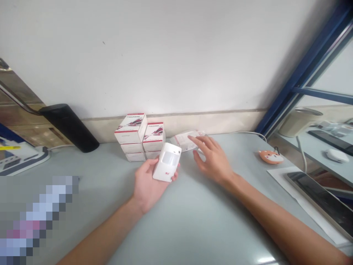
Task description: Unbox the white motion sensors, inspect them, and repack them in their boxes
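Observation:
A white plastic device with a pale window and a small red mark lies in my left hand, whose fingers wrap round its sides. To the right, my right hand is held over the desk with its fingers apart and nothing in them. Its fingertips are near a flat, printed white packet by the wall; whether they touch it I cannot tell. Behind my left hand stand stacked white boxes with red edges, beside another stack.
A black cylinder leans at the left. On the right are an orange animal-faced case, a white sheet and a phone-like dark device. A blue frame rises beside a mirror-like pane. The lower left is pixelated.

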Tool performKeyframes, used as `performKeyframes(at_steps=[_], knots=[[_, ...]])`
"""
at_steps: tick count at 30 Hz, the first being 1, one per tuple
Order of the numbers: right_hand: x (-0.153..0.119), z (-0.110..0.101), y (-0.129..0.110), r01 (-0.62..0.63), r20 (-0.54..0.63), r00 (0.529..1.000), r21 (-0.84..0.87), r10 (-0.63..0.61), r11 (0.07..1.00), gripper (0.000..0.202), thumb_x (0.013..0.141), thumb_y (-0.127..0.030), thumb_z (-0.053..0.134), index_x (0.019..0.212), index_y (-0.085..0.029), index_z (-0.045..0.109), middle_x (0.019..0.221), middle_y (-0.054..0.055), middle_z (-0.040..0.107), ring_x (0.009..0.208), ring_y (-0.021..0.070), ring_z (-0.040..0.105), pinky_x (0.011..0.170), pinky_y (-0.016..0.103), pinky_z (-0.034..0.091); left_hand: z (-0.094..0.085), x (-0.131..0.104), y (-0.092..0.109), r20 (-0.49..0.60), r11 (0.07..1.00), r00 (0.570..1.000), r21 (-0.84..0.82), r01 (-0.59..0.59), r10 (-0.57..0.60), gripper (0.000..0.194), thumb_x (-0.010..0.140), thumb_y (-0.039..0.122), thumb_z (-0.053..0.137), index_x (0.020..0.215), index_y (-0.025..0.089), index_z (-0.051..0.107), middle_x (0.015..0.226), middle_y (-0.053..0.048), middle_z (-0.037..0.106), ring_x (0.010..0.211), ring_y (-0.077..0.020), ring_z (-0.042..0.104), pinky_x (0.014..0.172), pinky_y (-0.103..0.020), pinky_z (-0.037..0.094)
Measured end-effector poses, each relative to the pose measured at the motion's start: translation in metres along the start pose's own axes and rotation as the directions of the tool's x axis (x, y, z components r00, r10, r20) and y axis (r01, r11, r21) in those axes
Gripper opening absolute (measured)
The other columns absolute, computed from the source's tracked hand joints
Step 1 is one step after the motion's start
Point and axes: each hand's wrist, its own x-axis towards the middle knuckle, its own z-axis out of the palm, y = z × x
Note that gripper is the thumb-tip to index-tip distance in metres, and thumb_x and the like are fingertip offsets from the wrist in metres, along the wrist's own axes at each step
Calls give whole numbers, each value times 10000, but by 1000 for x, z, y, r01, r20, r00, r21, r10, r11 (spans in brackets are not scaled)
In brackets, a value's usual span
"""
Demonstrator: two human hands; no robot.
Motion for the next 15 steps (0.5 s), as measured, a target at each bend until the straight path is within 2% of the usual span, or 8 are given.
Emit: performKeyframes(at_steps=[2,5,7,9,12,15], knots=[[3,0,15,-9,-32,999,-142,4,990,459,1025,-228,517,1470,-293,604,1477,113,628,1347,340,567,1092,546,485,-1,2,0,-42,1000,999,-6,-27,27,294,872,238,575,1077,72,703,1008,-228,732,823,-284,693,692,-364,543],[5,3,38,-54,-47,998,-251,44,966,407,1036,-294,543,1433,-288,632,1593,123,522,1478,372,450,1144,612,440,-4,4,-2,-68,1000,997,-16,-27,26,269,862,236,589,1046,76,702,996,-218,728,805,-273,688,670,-357,549],[4,7,52,-89,-59,995,-254,76,963,312,1041,-325,542,1299,-275,709,1557,126,553,1477,376,449,1133,615,449,-5,4,-3,-76,999,997,-30,-35,33,258,857,234,593,1035,83,702,989,-203,726,802,-263,685,663,-349,552],[2,9,60,-146,-91,987,-213,129,966,251,1044,-344,535,1142,-264,752,1468,121,622,1411,364,514,1087,581,491,-4,3,-4,-68,999,997,-43,-33,30,267,856,237,594,1048,86,702,986,-196,726,792,-255,682,665,-344,555],[2,9,60,-217,-164,967,-146,193,965,228,1038,-352,540,1073,-258,744,1405,120,650,1320,344,572,1023,540,529,-2,1,-2,-59,998,998,-69,-8,4,301,857,241,590,1087,80,698,976,-197,727,776,-247,679,672,-340,557],[3,4,43,-183,-224,963,-128,152,975,213,1029,-325,554,1131,-254,726,1400,129,631,1300,333,565,1021,511,524,-2,0,-2,-67,995,998,-99,15,-22,336,857,230,586,1132,66,686,973,-203,723,796,-253,685,678,-336,557]])
